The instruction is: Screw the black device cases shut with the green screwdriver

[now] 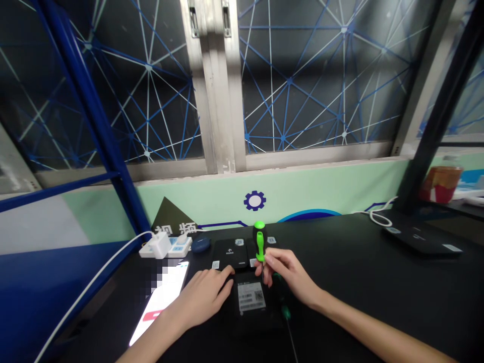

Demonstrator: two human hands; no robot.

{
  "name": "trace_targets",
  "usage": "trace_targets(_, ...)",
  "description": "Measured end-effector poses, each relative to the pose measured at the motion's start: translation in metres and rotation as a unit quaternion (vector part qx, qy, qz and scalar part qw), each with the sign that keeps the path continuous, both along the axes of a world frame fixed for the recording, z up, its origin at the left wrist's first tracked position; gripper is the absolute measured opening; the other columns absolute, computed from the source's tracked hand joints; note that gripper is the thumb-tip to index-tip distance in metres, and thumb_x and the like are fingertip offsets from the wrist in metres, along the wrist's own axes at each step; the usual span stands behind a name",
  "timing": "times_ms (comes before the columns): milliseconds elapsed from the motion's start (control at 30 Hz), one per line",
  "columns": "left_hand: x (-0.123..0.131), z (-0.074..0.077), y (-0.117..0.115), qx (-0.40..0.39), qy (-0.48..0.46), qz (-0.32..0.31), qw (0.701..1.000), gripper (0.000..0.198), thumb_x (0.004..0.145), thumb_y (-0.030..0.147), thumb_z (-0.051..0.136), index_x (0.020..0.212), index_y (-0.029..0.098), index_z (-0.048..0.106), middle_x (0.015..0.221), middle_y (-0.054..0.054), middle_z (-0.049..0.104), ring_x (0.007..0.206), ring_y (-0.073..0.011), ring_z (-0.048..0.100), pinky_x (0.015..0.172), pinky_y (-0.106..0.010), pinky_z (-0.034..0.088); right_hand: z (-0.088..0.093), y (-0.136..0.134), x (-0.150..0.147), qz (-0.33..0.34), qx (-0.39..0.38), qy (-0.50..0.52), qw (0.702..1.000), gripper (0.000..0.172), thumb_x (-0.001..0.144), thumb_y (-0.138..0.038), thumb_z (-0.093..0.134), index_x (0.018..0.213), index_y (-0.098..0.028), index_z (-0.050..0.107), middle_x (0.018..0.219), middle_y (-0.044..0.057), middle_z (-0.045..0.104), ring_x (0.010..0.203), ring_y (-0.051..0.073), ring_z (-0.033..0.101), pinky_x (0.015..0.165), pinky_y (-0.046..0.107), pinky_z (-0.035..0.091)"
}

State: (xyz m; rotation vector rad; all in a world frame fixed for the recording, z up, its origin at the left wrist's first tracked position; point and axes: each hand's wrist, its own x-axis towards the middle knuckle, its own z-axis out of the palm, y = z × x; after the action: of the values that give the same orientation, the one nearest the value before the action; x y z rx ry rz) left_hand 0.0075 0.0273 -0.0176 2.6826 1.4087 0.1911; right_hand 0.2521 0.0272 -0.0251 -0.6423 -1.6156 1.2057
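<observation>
A screwdriver (260, 244) with a bright green and black handle stands nearly upright, handle up. My right hand (291, 275) pinches it low, around the shaft just below the handle. Below its tip lies a flat black box-like device (251, 318) with a white printed label. My left hand (207, 290) lies at the device's left edge, thumb and forefinger apart, holding nothing. A second screwdriver (285, 312) with a dark green handle rests on the table right of the device, partly behind my right hand. Whether the upright screwdriver's tip touches the device cannot be made out.
Two flat black devices lie behind, one a black box (230, 252). A lit phone (166, 297) is at left, near a power strip (179, 247) with a white charger (159, 245) and a dark blue case (200, 245). Another black device (421, 241) lies at right, by a white cable (380, 218).
</observation>
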Motion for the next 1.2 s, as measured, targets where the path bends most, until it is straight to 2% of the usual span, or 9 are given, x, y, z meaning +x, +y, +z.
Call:
trace_targets(200, -0.0007, -0.0018, -0.0008, 0.003, 0.000, 0.002, 1.000, 0.030, 0.104, 0.037, 0.030, 0.120, 0.029, 0.054, 0.093, -0.003, 0.070, 0.088, -0.0273, 0.069, 0.072, -0.034, 0.044, -0.0004, -0.0002, -0.0012, -0.012, -0.017, -0.005, 1.000, 0.037, 0.093, -0.047, 0.059, 0.082, -0.013, 0.067, 0.066, 0.002, 0.064, 0.055, 0.011, 0.057, 0.056, 0.023, 0.046)
trace_targets(400, 0.0012, 0.0007, -0.0017, 0.006, -0.001, 0.001, 1.000, 0.028, 0.104, 0.036, 0.032, 0.119, 0.029, 0.055, 0.094, -0.003, 0.070, 0.088, -0.0273, 0.069, 0.071, -0.033, 0.044, -0.0019, -0.0002, -0.0025, -0.027, -0.047, -0.007, 0.999, 0.032, 0.085, -0.045, 0.071, 0.080, -0.015, 0.061, 0.075, 0.003, 0.067, 0.053, 0.010, 0.057, 0.053, 0.023, 0.047)
trace_targets(500, 0.0012, 0.0008, -0.0015, 0.005, 0.001, 0.003, 1.000, 0.029, 0.104, 0.036, 0.031, 0.119, 0.028, 0.055, 0.093, -0.003, 0.070, 0.088, -0.0272, 0.069, 0.071, -0.033, 0.044, -0.0010, -0.0007, -0.0019, -0.024, -0.035, -0.003, 0.999, 0.033, 0.088, -0.046, 0.066, 0.081, -0.015, 0.061, 0.073, 0.002, 0.066, 0.053, 0.010, 0.057, 0.054, 0.023, 0.046)
trace_targets(600, 0.0007, 0.0009, -0.0010, 0.006, 0.005, 0.002, 1.000, 0.031, 0.104, 0.037, 0.030, 0.120, 0.028, 0.055, 0.093, -0.003, 0.070, 0.087, -0.0273, 0.069, 0.071, -0.033, 0.044, 0.0015, -0.0014, -0.0012, -0.022, -0.010, 0.001, 1.000, 0.036, 0.095, -0.047, 0.056, 0.080, -0.014, 0.063, 0.064, 0.001, 0.063, 0.053, 0.010, 0.057, 0.058, 0.024, 0.046)
trace_targets(700, 0.0005, 0.0014, -0.0008, 0.005, 0.009, 0.000, 1.000, 0.031, 0.104, 0.037, 0.030, 0.120, 0.028, 0.055, 0.092, -0.003, 0.071, 0.086, -0.0270, 0.069, 0.070, -0.033, 0.044, 0.0029, -0.0014, -0.0012, -0.027, -0.004, 0.001, 1.000, 0.037, 0.095, -0.046, 0.055, 0.081, -0.013, 0.065, 0.063, 0.001, 0.064, 0.054, 0.010, 0.056, 0.059, 0.024, 0.047)
trace_targets(900, 0.0001, 0.0015, -0.0004, 0.005, 0.001, 0.000, 1.000, 0.031, 0.104, 0.037, 0.030, 0.121, 0.028, 0.054, 0.094, -0.003, 0.070, 0.088, -0.0264, 0.069, 0.071, -0.033, 0.044, -0.0018, 0.0009, -0.0038, -0.037, -0.037, 0.002, 0.999, 0.034, 0.086, -0.048, 0.068, 0.081, -0.014, 0.064, 0.073, 0.003, 0.069, 0.054, 0.010, 0.058, 0.055, 0.023, 0.048)
trace_targets(1067, 0.0004, 0.0029, -0.0010, 0.003, 0.000, -0.001, 1.000, 0.031, 0.104, 0.037, 0.030, 0.120, 0.028, 0.055, 0.093, -0.004, 0.070, 0.087, -0.0268, 0.069, 0.071, -0.034, 0.044, -0.0024, 0.0016, -0.0047, -0.056, -0.061, -0.001, 0.997, 0.039, 0.073, -0.050, 0.079, 0.078, -0.016, 0.060, 0.071, 0.002, 0.068, 0.052, 0.011, 0.058, 0.051, 0.023, 0.046)
trace_targets(1200, 0.0022, 0.0046, -0.0022, 0.004, 0.005, -0.001, 1.000, 0.031, 0.104, 0.036, 0.029, 0.119, 0.027, 0.055, 0.090, -0.004, 0.070, 0.084, -0.0265, 0.069, 0.069, -0.033, 0.044, 0.0006, -0.0002, -0.0025, -0.048, -0.032, -0.007, 0.998, 0.037, 0.085, -0.052, 0.067, 0.079, -0.015, 0.063, 0.068, 0.002, 0.067, 0.054, 0.012, 0.058, 0.058, 0.026, 0.049)
